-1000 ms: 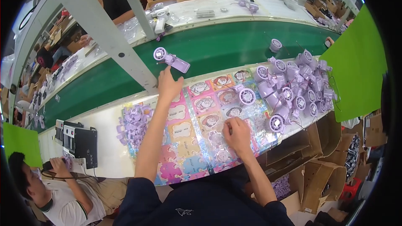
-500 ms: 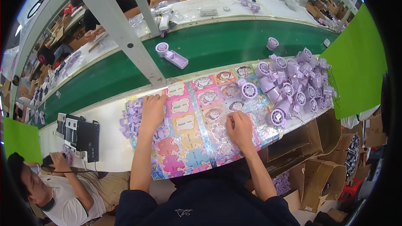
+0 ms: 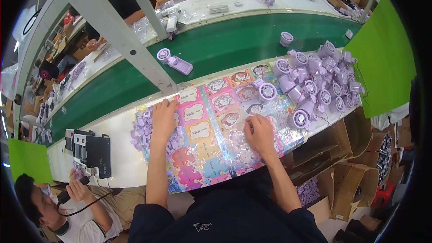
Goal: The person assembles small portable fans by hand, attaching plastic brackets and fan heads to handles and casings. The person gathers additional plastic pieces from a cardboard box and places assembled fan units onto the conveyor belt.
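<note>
My left hand (image 3: 164,118) lies over a pile of small light-purple plastic parts (image 3: 143,128) at the left end of a colourful printed mat (image 3: 211,146). Its fingers reach forward, somewhat apart, and whatever is under them is hidden. My right hand (image 3: 260,135) rests on the right half of the mat, fingers curled in loosely, with nothing visible in them. Beyond it stands a single purple round fan head (image 3: 267,91) with a grille. A heap of similar fan heads with thin wires (image 3: 315,81) covers the mat's right end.
A green conveyor belt (image 3: 225,38) runs behind the table, carrying a purple handheld fan body (image 3: 180,65). A metal post (image 3: 130,49) rises near the mat. Black boxed devices (image 3: 92,153) stand at left, beside a seated co-worker (image 3: 81,207). Cardboard boxes (image 3: 355,189) sit below right.
The view has shifted slightly. My hands keep almost the same places on the mat and parts. The co-worker's hands have lowered, now showing a black corded tool and a purple part.
</note>
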